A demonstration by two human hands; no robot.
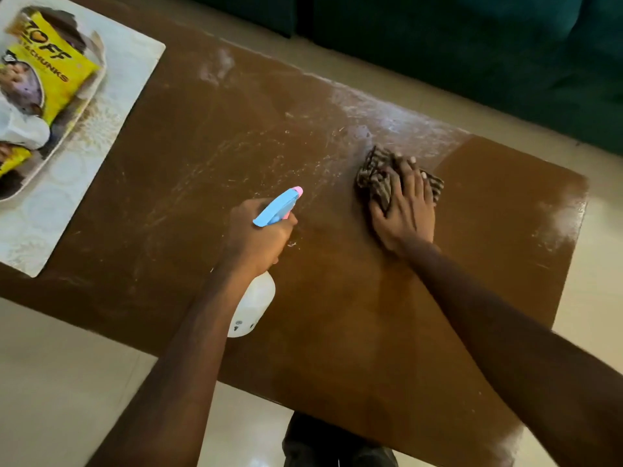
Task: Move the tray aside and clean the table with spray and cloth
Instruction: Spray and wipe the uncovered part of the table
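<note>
Two hands work on the bench [337,315]. Nearest, the left hand [259,237] has its grip closed around the spray bottle [254,298]. At 1 o'clock, the right hand [403,210] presses flat on the cloth [374,176]. White streaks beyond are not wiped yet. The tray [60,136] sits aside at 10 o'clock.

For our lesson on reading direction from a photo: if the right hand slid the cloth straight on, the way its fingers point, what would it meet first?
The right hand presses the striped cloth, fingers aimed at the table's far edge. First it would likely meet only the whitish smeared patch; no object shows in that line.
</note>
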